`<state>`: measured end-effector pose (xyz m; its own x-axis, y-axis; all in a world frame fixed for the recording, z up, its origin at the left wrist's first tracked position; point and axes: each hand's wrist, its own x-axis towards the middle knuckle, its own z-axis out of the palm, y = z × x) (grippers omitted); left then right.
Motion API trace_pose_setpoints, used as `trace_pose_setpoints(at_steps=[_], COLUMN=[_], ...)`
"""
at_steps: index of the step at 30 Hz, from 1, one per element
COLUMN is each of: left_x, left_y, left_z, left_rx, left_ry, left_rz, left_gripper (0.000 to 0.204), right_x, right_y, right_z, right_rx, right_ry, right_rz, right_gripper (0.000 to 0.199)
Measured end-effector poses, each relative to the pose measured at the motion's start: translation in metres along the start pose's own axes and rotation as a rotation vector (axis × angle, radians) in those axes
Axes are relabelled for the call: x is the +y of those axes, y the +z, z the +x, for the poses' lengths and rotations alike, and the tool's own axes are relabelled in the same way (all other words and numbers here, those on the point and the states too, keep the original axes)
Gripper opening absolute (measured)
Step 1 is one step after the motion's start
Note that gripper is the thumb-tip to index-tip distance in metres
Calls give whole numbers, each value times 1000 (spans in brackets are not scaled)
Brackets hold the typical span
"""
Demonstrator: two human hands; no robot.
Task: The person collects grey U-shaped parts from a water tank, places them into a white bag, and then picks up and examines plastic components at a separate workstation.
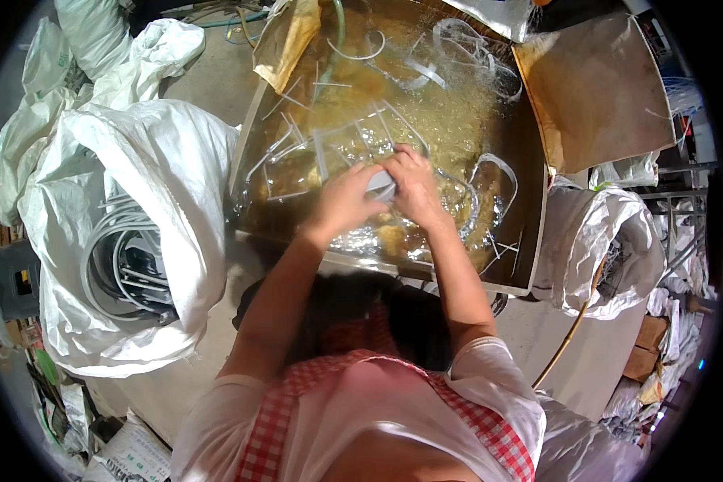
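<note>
Over the shallow tank of water (253, 145) in front of me, my left hand (345, 201) and my right hand (412, 185) come together around a small pale grey piece (382, 186) that looks like plastic. Fingers of both hands are closed on it from either side, hiding much of its shape. My left hand is a little blurred. Thin straight and bent grey strips (320, 153) lie in the water just beyond and left of my hands. To the right, a curved clear strip (502, 178) rests near the tank wall.
Left of the tank stands a white woven sack (153, 136) holding coiled grey strips (108, 257). Another white sack (570, 249) with a bamboo stick (566, 341) stands at right. A brown-stained board (598, 92) leans over the far right edge; looped clear strips (466, 44) float at the back.
</note>
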<state>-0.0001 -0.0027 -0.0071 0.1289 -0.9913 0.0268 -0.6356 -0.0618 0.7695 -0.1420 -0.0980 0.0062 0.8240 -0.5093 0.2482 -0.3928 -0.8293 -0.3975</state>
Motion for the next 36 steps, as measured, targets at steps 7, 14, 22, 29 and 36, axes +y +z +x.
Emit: trace_pose_setpoints(at_steps=[7,14,22,29,36], left_x=[-9,-10,-23,-38,21], left_y=[5,13,1,-27,0], left_z=[0,4,5,0,-2], left_rx=[457,327,298,441,336], left_ry=[-207,-392,-438,-406,308], left_rz=[-351,-1607,-877,403,400], left_gripper=[33,35,54,65,53], right_x=[39,-13,31,60,-18], right_y=[32,29,19,-26,-10], right_z=[-23,-17,-17,-38,-17], right_rx=[444,315,251,930,-80], right_ry=[280,36,656,508,158], right_rz=[-182,-141,991,952,248], right_gripper=[19,33,16,22,31])
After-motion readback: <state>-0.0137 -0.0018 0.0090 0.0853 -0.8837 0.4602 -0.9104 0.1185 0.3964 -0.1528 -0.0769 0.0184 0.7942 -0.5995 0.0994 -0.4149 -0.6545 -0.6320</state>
